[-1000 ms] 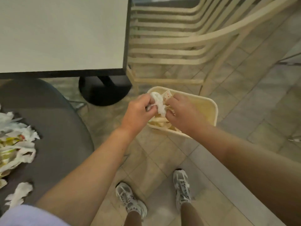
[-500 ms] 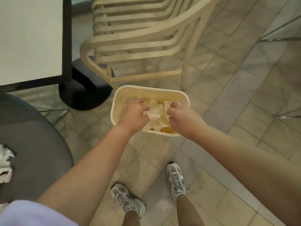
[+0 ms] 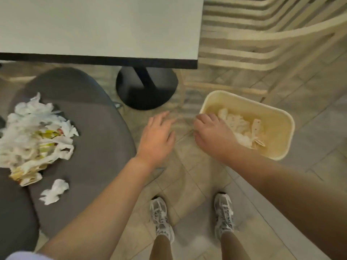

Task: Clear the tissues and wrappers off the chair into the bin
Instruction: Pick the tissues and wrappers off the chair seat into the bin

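Nearest me, grey-and-white lace-up trainers point(image 3: 193, 216) stand on the beige tiled floor point(image 3: 187, 186).

Small crumpled white tissue point(image 3: 54, 191): lies alone on the near part of the dark grey rounded chair seat point(image 3: 97, 139).

Heap of torn white tissues and yellow-printed wrappers point(image 3: 34, 136): lies on the left of the same seat, long axis running from near to far. I can read no print on it.

My left hand point(image 3: 157, 139): fingers spread and relaxed, holding nothing, over the floor between chair and bin.

My right hand point(image 3: 214, 136): fingers loosely bent, nothing gripped, over the bin's near-left rim.

Cream rectangular plastic bin point(image 3: 277, 132): on the floor to the right, long axis slanting from far-left to near-right; holds crumpled white tissue and pale wrappers point(image 3: 242, 128).

Beyond: white square tabletop with black edge point(image 3: 97, 25) on a black round pedestal base point(image 3: 146, 87); cream slatted plastic chair point(image 3: 262, 40) at far right.
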